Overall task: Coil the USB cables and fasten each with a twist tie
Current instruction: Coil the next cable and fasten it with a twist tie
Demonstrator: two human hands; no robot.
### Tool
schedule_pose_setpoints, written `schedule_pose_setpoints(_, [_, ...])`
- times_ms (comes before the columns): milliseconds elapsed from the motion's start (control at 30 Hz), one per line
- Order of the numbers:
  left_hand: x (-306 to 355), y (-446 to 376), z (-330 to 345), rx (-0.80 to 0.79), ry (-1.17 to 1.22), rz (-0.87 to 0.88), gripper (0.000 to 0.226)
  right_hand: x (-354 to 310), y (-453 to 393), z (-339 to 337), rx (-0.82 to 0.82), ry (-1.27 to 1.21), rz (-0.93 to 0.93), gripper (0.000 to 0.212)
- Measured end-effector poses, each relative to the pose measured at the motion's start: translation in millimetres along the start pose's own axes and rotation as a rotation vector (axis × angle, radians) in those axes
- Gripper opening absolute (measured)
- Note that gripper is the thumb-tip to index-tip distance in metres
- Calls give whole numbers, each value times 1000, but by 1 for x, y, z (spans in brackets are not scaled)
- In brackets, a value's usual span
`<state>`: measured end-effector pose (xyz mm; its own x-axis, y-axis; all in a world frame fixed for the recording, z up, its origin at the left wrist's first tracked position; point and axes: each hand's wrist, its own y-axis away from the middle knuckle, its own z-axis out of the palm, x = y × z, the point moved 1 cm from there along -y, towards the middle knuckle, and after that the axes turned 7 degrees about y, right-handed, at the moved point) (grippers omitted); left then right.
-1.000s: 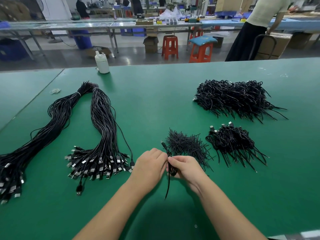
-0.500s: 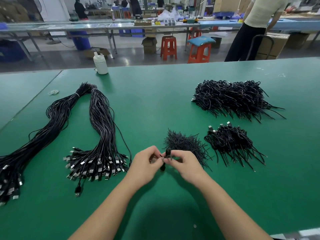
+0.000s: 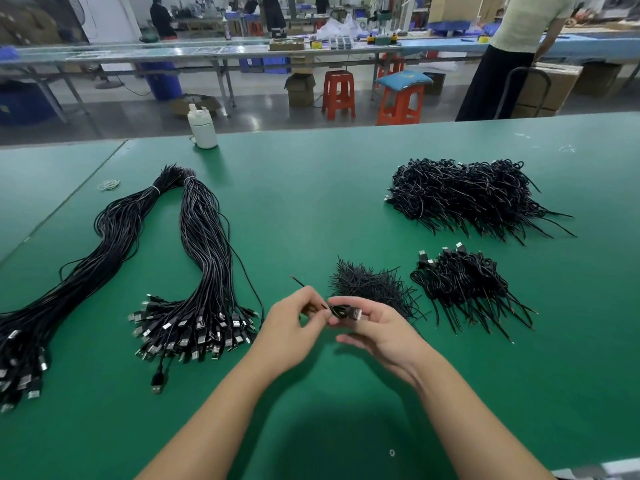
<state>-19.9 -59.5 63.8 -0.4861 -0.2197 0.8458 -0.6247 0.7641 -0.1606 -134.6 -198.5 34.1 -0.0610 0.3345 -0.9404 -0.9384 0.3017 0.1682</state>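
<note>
A white bottle (image 3: 202, 128) stands at the far edge of the green table (image 3: 311, 188), with pale rubber bands (image 3: 108, 184) lying to its left. Beyond are two orange stools (image 3: 338, 93), one with a blue cushion (image 3: 403, 79), cardboard boxes (image 3: 300, 88) and a standing person (image 3: 512, 53).

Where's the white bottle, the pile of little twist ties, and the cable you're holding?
white bottle (image 3: 203, 130), head view, on its body.
pile of twist ties (image 3: 372, 287), head view, middle of the heap.
coiled cable (image 3: 343, 311), head view, on the coil between both hands.
</note>
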Motion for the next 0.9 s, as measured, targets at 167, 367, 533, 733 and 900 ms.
schedule_pose_setpoints(167, [-3,-1,1,-58,105,-104,13,-7,-2,2,162,371,-105,15])
schedule_pose_setpoints(367, [3,7,6,23,-467,289,10,-3,-8,7,252,448,-22,9])
schedule_pose_setpoints(533, [0,8,7,40,-479,297,9,-3,-8,11,201,360,-76,7])
schedule_pose_setpoints(733, [-6,-1,-3,-4,16,-109,17,-9,-3,11,63,469,-132,27])
schedule_pose_setpoints(900, [0,4,-2,6,-221,93,16,-9,-6,12,198,606,-102,8])
